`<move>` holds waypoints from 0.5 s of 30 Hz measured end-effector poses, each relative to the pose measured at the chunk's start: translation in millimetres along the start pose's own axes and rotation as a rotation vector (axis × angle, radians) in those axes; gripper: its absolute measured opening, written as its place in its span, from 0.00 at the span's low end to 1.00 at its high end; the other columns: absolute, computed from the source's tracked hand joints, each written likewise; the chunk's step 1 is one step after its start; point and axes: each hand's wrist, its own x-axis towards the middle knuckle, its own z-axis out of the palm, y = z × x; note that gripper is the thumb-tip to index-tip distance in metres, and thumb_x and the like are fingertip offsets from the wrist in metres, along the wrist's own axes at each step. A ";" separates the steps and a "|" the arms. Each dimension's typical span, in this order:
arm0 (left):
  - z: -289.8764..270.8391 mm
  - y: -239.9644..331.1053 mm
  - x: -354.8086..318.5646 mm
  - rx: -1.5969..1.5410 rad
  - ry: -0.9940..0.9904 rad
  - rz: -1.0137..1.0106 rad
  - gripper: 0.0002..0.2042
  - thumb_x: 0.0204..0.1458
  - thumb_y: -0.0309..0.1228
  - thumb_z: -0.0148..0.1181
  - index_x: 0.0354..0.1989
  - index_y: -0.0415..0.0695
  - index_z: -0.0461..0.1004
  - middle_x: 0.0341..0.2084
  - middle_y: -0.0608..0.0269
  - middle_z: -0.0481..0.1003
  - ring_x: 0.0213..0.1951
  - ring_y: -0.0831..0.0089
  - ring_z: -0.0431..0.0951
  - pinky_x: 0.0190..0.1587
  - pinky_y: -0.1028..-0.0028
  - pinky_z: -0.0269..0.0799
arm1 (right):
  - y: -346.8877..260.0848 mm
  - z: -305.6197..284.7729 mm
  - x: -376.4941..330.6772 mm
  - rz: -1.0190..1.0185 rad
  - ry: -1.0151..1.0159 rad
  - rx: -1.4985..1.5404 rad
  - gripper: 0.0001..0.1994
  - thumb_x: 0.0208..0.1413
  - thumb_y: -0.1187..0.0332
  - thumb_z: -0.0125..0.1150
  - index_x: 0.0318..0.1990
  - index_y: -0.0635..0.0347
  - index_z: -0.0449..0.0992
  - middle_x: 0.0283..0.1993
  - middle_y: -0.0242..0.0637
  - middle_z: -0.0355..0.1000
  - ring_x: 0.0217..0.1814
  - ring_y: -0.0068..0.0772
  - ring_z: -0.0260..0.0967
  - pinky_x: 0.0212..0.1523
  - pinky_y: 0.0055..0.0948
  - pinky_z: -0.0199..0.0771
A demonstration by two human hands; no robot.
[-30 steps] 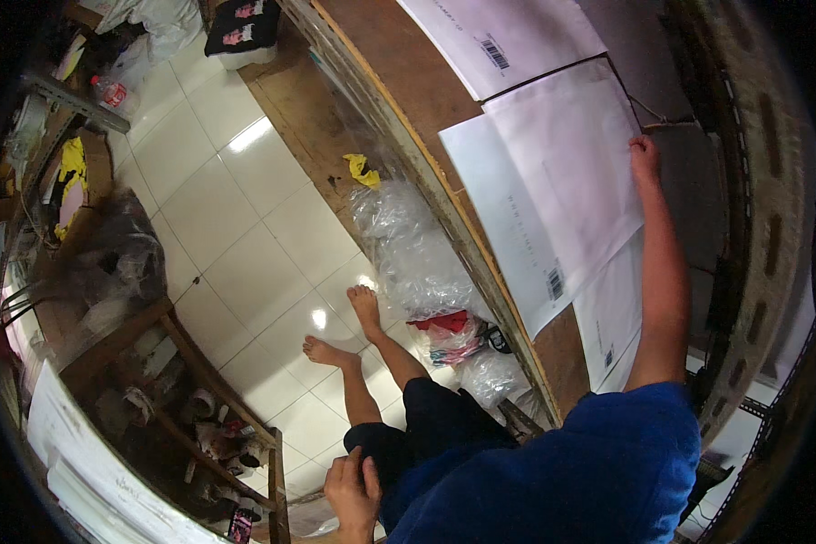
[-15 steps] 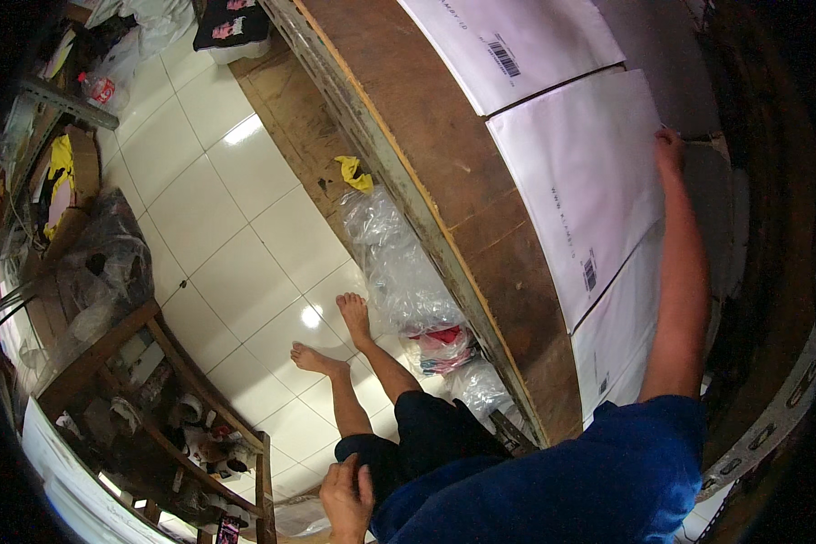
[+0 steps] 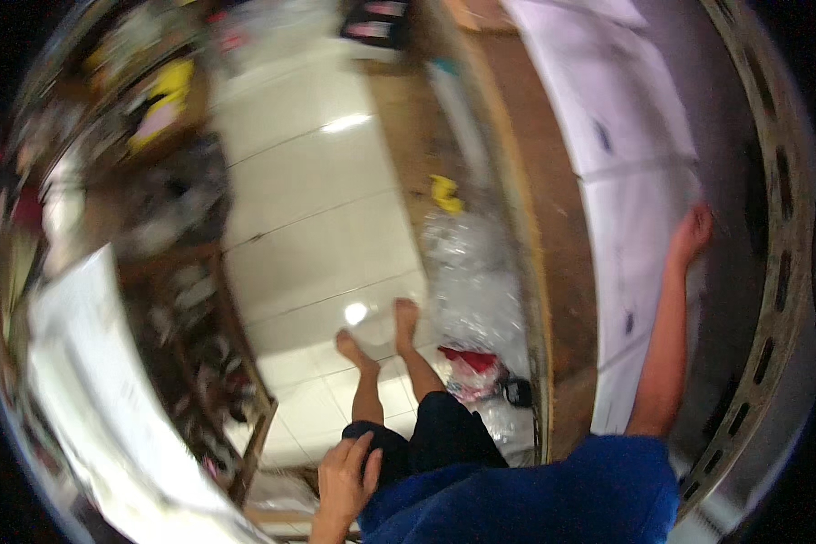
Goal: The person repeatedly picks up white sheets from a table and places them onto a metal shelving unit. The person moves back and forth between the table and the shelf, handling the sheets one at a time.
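On the wooden shelf at my right lie flat white packages (image 3: 630,213) with small dark print, side by side in a row. My right arm reaches across them. At their far edge is my right hand (image 3: 695,232), its fingers curled together. Blur hides whether a package edge is between those fingers. Down by my thigh hangs my left hand (image 3: 344,476), near my dark shorts (image 3: 444,431). It holds nothing, and its fingers are loosely bent with the thumb apart.
A brown board edge (image 3: 567,299) runs along the shelf front. Beneath it, clear plastic bags (image 3: 471,272) and a yellow scrap (image 3: 445,193) lie beside the white tiled floor (image 3: 308,218). A wooden rack (image 3: 245,426) and a white sheet-like surface (image 3: 109,363) stand at left. Slotted metal (image 3: 782,245) borders the right.
My view has swung, shifting the floor and left rack rightward and blurring the picture. My right hand stays at the packages' far edge and appears lower in view. My left hand stays by my thigh.
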 end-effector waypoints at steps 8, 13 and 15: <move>-163.7 19.3 -103.9 0.256 0.667 0.097 0.15 0.45 0.29 0.65 0.43 0.41 0.75 0.34 0.56 0.75 0.32 0.61 0.76 0.32 0.67 0.71 | -305.6 -24.3 -226.7 -0.298 -0.818 0.817 0.09 0.58 0.80 0.45 0.45 0.66 0.69 0.45 0.41 0.68 0.44 0.35 0.68 0.52 0.32 0.68; -239.5 -40.1 -201.2 0.416 1.016 -0.121 0.15 0.45 0.29 0.65 0.42 0.40 0.75 0.36 0.52 0.74 0.36 0.55 0.75 0.38 0.63 0.71 | -343.2 -58.2 -343.4 -0.112 -1.220 0.905 0.11 0.58 0.79 0.46 0.47 0.64 0.69 0.44 0.39 0.69 0.41 0.26 0.69 0.38 0.26 0.72; -263.4 -62.5 -232.8 0.454 1.070 -0.186 0.15 0.46 0.30 0.64 0.43 0.39 0.74 0.38 0.50 0.74 0.40 0.53 0.74 0.40 0.62 0.71 | -365.7 -90.9 -359.6 0.042 -1.371 0.708 0.10 0.59 0.77 0.47 0.48 0.65 0.69 0.42 0.37 0.70 0.36 0.27 0.71 0.41 0.28 0.73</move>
